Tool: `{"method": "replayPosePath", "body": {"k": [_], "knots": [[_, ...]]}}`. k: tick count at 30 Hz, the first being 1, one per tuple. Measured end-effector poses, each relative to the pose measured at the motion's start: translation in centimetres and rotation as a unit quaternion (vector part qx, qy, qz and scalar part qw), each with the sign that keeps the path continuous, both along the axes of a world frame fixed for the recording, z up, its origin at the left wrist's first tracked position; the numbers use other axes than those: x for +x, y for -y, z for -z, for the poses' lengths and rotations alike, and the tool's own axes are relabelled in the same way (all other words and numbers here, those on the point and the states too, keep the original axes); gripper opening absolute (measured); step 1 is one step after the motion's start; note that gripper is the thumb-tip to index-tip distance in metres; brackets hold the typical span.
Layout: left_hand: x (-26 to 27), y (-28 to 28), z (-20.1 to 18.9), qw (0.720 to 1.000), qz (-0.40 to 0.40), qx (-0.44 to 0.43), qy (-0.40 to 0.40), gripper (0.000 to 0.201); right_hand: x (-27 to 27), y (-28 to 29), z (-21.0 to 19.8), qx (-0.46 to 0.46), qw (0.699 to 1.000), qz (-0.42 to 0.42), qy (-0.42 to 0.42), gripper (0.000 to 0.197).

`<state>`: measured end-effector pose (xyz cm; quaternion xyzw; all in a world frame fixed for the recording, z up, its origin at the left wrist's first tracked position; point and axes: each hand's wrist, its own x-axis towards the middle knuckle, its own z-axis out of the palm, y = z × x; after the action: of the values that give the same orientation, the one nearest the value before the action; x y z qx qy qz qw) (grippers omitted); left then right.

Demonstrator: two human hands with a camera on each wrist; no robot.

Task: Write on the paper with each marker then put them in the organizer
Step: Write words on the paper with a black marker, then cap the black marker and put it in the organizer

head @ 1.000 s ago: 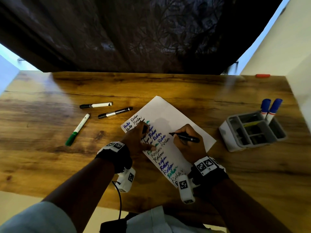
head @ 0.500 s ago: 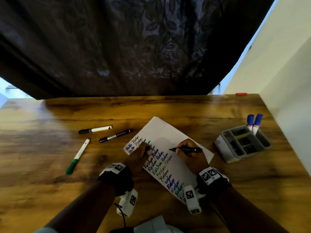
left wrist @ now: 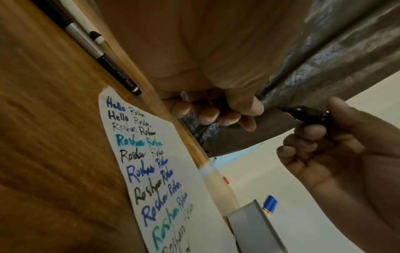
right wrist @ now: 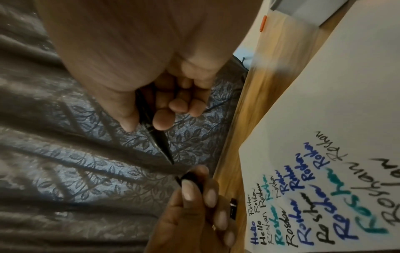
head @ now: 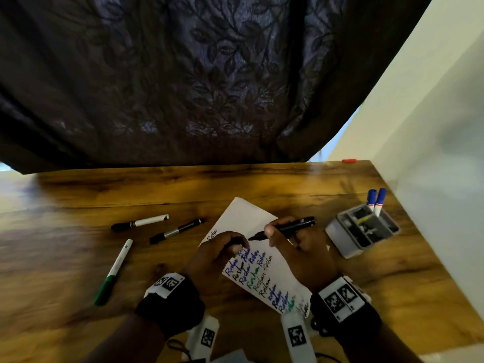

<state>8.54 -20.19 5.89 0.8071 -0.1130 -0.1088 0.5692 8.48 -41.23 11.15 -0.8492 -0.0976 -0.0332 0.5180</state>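
My right hand (head: 271, 233) grips an uncapped black marker (head: 290, 226), lifted off the white paper (head: 248, 216), with its tip pointing left. My left hand (head: 235, 244) hovers over the paper and pinches the marker's black cap (right wrist: 190, 177) just short of the tip. In the right wrist view the marker (right wrist: 158, 137) points down at that cap. Several lines of blue, black and green writing cover the paper (left wrist: 173, 188). A grey organizer (head: 337, 231) stands to the right with two blue-capped markers (head: 377, 199) upright in it.
On the wooden table left of the paper lie a green marker (head: 115, 271), a black-and-white marker (head: 141, 222) and a black-and-silver marker (head: 176, 231). A dark curtain hangs behind the table. A pale wall borders the right side. A small red object (head: 349, 160) sits at the far edge.
My right hand has lifted the marker off the paper and turned its tip towards the left hand. The left hand has risen from the paper with the cap. The head view has tilted upward.
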Motion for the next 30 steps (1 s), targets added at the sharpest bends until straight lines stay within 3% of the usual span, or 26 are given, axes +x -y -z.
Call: {"method": "replayPosePath", "body": {"k": [1,4,11,13,16,19,23,27,30], "knots": [[-0.2,-0.1,-0.3,1.0,0.006,-0.021,-0.004,0.015,-0.2,-0.5,-0.1,-0.006,1.0,0.001,0.001,0.008],[-0.8,-0.7,-0.5,0.998,0.052,0.024,0.023,0.022,-0.6,-2.0,0.2,-0.028,1.0,0.006,-0.002,0.008],[-1.8,-1.6,0.1,0.997,0.073,0.015,0.027,0.015,-1.8,-4.0,0.2,-0.032,0.998,0.002,-0.048,0.009],[-2.1,-1.9,-0.2,0.996,0.08,0.004,0.031,0.02,-1.7,-4.1,0.4,-0.026,0.998,0.007,-0.049,0.005],[-2.4,-2.0,-0.7,0.997,0.078,-0.016,0.017,0.03,-1.6,-4.3,0.5,-0.015,0.998,0.036,-0.058,0.016],[-2.3,-1.5,-1.6,0.996,0.073,-0.027,0.032,0.037,-1.6,-4.8,0.3,0.032,0.995,0.066,-0.063,0.019],[-1.8,-0.8,-2.8,0.993,0.052,-0.003,0.103,0.054,-2.2,-5.4,0.3,0.089,0.994,0.057,-0.01,0.018],[-1.5,0.3,-3.1,0.989,0.033,0.039,0.137,0.056,-2.3,-5.6,-0.1,0.149,0.984,0.092,-0.028,0.023],[-1.7,1.7,-2.3,0.996,0.026,0.002,0.09,0.042,-1.7,-5.0,-0.4,0.157,0.98,0.101,-0.065,0.026]]}}
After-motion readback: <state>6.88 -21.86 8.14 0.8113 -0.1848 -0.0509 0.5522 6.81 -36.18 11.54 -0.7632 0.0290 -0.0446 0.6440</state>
